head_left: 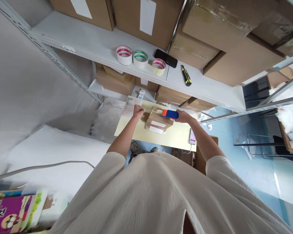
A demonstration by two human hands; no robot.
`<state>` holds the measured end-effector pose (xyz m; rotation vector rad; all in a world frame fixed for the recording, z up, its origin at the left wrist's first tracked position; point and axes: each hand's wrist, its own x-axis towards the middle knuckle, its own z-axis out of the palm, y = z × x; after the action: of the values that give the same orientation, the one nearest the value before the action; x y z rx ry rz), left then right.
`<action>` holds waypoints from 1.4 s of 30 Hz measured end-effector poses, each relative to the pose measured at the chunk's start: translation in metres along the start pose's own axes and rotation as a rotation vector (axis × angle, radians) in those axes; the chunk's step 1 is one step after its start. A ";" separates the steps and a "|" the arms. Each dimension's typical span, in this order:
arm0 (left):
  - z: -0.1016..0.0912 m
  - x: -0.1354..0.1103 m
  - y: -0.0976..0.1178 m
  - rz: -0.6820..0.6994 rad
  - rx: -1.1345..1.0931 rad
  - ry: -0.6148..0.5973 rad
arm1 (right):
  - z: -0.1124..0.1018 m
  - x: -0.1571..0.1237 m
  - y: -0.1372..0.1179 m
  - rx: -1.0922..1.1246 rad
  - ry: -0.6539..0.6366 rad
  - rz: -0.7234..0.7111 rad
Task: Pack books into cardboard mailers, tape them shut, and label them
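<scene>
On the pale yellow tabletop (122, 126) sits a small brown cardboard box (158, 121) with white strips on its near side. My right hand (183, 116) is closed round a blue and orange tape dispenser (170, 113), which is over the right part of the box's top. To the left of the box, apart from it, is my left hand (138, 111). Its fingers are drawn together, and whatever they may hold is too small to make out. Between that hand and the box lies a dark brown round patch (144, 117).
A metal shelf (88, 39) above the table bears large cartons (146, 19), several tape rolls (124, 55), a black phone (166, 58) and a yellow-black box cutter (186, 75). Another phone (192, 136), with a cable, lies at the table's right edge. White sheets (51, 156) lie to the left.
</scene>
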<state>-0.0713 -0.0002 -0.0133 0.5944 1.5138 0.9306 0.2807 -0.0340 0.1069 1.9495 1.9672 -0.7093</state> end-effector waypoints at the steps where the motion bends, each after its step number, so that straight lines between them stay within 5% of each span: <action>1: 0.000 0.002 -0.002 0.007 0.000 0.000 | 0.001 0.000 0.000 0.009 -0.008 0.007; 12: 0.010 0.030 -0.043 -0.132 0.140 0.037 | 0.004 -0.005 -0.011 -0.019 -0.068 0.050; 21: 0.032 0.030 -0.058 -0.146 0.382 -0.128 | 0.004 -0.006 -0.016 -0.097 -0.111 0.064; 31: 0.028 0.025 -0.046 -0.027 0.617 -0.190 | 0.008 -0.005 -0.018 -0.096 -0.106 0.062; 42: 0.026 0.014 -0.061 0.208 0.515 -0.157 | 0.011 -0.001 -0.019 -0.108 -0.110 0.056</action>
<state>-0.0399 -0.0164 -0.0712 1.1861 1.5723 0.6233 0.2602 -0.0400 0.1015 1.8536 1.8395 -0.6669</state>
